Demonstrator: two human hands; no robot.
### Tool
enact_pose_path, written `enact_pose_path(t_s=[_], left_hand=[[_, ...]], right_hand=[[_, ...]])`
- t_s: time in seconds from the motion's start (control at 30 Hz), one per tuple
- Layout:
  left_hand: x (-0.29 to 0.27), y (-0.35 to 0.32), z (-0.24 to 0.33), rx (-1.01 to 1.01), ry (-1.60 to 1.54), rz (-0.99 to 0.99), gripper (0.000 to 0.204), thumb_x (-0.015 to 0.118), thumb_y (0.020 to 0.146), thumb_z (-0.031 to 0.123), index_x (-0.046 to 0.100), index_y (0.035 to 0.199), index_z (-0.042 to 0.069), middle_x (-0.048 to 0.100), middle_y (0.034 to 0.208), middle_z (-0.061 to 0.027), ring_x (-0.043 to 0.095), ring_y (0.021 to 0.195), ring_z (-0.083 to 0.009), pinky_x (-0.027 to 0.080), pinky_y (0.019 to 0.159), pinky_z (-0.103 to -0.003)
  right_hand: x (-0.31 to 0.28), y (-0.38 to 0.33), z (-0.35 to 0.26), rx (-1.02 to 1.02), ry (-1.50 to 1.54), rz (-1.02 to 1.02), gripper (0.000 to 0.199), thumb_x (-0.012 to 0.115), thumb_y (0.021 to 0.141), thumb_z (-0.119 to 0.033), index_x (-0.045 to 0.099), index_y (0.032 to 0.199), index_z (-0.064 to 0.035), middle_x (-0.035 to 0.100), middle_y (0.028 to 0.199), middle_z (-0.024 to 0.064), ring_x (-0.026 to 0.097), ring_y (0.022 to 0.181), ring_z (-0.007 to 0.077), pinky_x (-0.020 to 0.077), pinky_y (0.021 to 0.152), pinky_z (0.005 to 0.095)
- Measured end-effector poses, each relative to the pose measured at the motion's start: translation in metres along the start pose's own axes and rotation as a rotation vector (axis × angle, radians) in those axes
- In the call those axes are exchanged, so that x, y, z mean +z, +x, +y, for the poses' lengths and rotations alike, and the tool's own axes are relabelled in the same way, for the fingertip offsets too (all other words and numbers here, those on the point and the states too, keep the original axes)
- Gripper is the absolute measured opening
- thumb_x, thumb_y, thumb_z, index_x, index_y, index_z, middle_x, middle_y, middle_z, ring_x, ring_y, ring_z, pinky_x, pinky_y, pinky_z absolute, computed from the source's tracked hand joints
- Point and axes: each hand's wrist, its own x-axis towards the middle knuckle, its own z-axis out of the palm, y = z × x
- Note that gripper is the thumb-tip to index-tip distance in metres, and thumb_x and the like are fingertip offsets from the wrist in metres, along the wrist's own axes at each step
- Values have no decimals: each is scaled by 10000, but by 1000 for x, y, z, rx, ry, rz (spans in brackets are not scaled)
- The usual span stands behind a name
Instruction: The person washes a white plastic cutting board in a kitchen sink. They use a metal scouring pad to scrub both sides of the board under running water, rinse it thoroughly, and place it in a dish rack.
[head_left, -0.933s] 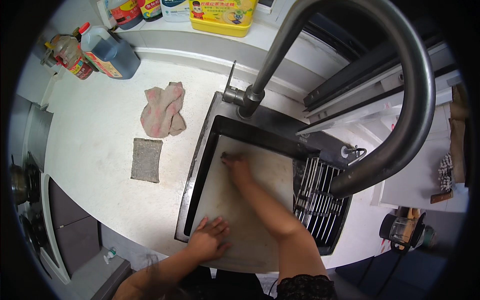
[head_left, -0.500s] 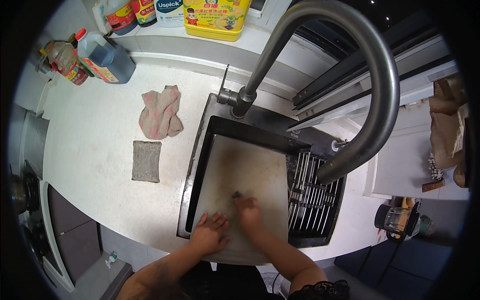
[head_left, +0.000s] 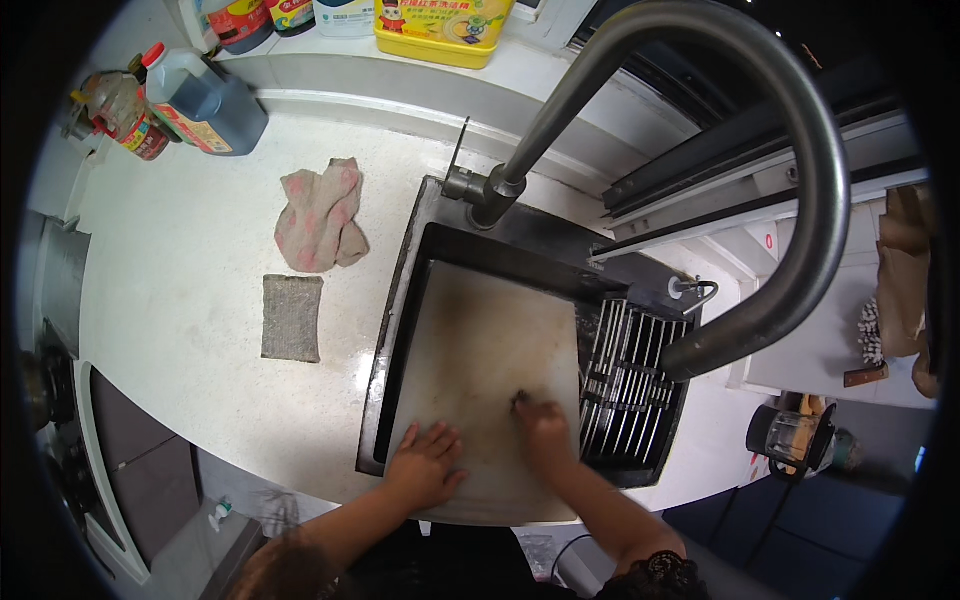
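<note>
A pale, stained cutting board (head_left: 490, 325) lies across the black sink (head_left: 372, 440), its near end reaching the counter's front edge. My left hand (head_left: 425, 467) rests flat on the board's near left part, fingers spread. Near the board's right side, my right hand (head_left: 546, 432) is closed on a small dark thing (head_left: 519, 400) pressed against the surface. That thing is mostly covered by the fingers and too small to name. Brownish marks show on the board, darkest toward its far left.
A grey faucet (head_left: 820, 200) arches over the sink, beside a metal rack (head_left: 625, 375). On the white counter to the left lie a crumpled cloth (head_left: 320, 220) and a grey scouring pad (head_left: 292, 318). Behind stand a dark-filled jug (head_left: 215, 105) and a yellow tub (head_left: 440, 35).
My right hand has slid to the right and slightly nearer over the board, with the small dark thing. The left hand stays in place. The whole view has shifted a little.
</note>
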Motion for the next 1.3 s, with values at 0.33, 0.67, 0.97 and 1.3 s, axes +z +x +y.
enact_pose_path(t_s=[0.33,0.67,0.97,1.3], left_hand=[[0,-2,-1,15,18,-19,438,617,810,390,608,1102,64,533,1280,-102,427,1268,-268,274,1060,-526],[1,-9,1,118,66,39,352,630,806,352,646,980,46,584,1195,-111,518,1165,-270,371,998,-482],[-19,-34,1,219,56,-32,507,663,769,432,636,1041,4,581,1212,-144,521,1173,-290,409,990,-436],[-34,-34,-9,235,-32,-236,811,679,683,582,535,1213,-14,487,1333,-144,400,1294,-290,300,1073,-456]], right_hand=[[18,41,-41,12,494,6,202,580,753,-92,652,927,-19,656,841,157,614,733,324,509,689,375],[48,141,-21,20,254,30,202,546,784,-71,673,939,-44,659,918,154,605,838,331,485,767,415],[37,117,-57,-383,280,-65,255,571,742,-82,662,980,-69,663,977,119,616,864,279,465,827,403],[47,52,-91,-584,504,-29,245,572,782,-76,634,1016,-46,623,1077,151,596,937,321,489,798,389]])
